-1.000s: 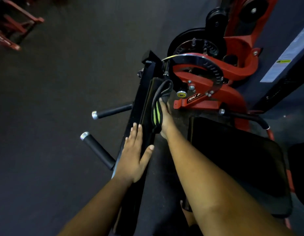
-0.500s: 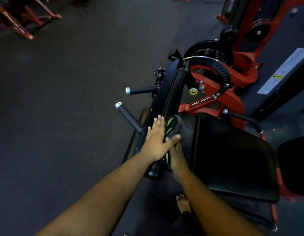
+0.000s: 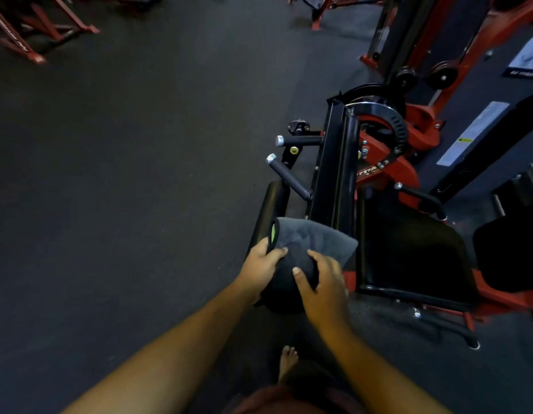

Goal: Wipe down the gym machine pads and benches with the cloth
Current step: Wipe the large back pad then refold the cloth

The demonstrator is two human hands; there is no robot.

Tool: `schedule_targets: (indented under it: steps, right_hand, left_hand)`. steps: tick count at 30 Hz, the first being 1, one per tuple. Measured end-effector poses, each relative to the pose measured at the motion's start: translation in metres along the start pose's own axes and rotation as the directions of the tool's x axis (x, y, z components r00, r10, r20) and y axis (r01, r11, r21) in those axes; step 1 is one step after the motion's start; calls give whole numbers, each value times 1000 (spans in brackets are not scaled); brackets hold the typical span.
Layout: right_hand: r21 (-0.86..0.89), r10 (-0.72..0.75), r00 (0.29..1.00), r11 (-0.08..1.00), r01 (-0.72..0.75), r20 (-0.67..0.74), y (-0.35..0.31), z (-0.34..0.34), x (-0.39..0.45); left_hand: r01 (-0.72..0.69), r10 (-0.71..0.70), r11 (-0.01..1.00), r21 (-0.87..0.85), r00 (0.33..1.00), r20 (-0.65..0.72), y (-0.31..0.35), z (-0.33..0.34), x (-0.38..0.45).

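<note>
A dark grey cloth [image 3: 311, 240] with a green edge is draped over the near end of a black roller pad [image 3: 269, 204] on the red and black gym machine. My left hand [image 3: 260, 268] grips the cloth's left side around the roller. My right hand [image 3: 322, 279] presses on the cloth from the right, fingers curled over it. The upright black pad [image 3: 338, 162] rises just behind the cloth. A flat black seat pad [image 3: 408, 249] lies to the right of my hands.
Two black handles with silver caps [image 3: 286, 174] stick out left of the upright pad. The red frame and black cam wheel [image 3: 384, 127] stand behind. More red machine frames [image 3: 26, 34] are at the far left. My bare foot [image 3: 287, 358] is on the dark floor.
Both hands have come down from the upright pad to the roller pad's near end. The cloth, bunched before in my right hand, is now spread over the roller under both hands.
</note>
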State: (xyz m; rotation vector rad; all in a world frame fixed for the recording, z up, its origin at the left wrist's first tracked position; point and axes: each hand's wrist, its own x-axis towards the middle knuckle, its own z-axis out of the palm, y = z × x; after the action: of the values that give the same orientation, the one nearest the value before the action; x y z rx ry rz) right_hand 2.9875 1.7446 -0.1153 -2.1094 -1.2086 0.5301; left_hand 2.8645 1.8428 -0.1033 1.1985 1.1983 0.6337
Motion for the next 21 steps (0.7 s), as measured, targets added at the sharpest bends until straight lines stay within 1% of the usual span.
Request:
schedule_targets:
  steps: [1, 3, 5, 6, 8, 11, 13, 14, 16, 18, 21]
  right_hand:
    - [63, 6, 1000, 998, -6, 3, -1, 9, -1]
    - [181, 76, 994, 979, -89, 79, -3, 34, 4]
    - [318, 194, 961, 915, -250, 198, -2, 59, 11]
    - [383, 257, 930, 857, -344, 262, 1, 73, 17]
    - [489, 339, 852, 707, -511, 399, 6, 96, 32]
    - [536, 363, 735, 513, -671, 573, 9, 123, 57]
    - [529, 364, 676, 428, -733, 641, 13, 138, 72]
    - [527, 375, 662, 406, -747, 649, 16, 145, 82]
    - [560, 410, 683, 392, -730, 604, 30, 160, 96]
    - [568, 493, 670, 364, -738, 554, 34, 169, 113]
    - [532, 558, 648, 382, -756, 519, 39, 188, 136]
  left_hand:
    - [17, -17, 1000, 9, 1000, 3, -4, -10, -1]
    - [57, -57, 998, 20, 998, 3, -15, -30, 1]
    - [117, -117, 993, -16, 993, 1, -25, -45, 4]
    - [154, -155, 987, -49, 988, -8, -29, -52, 8]
    - [239, -246, 963, -123, 968, -50, -36, -62, 20]
    - [329, -349, 914, -239, 936, -46, -38, -74, 43]
    - [368, -387, 889, -274, 922, -18, -35, -80, 58]
    - [387, -404, 879, -278, 915, -6, -35, -84, 69]
    - [416, -433, 864, -284, 901, 4, -33, -89, 86]
    - [443, -458, 856, -265, 889, 8, -38, -93, 108]
    - [491, -492, 842, -225, 869, 53, -56, -99, 150]
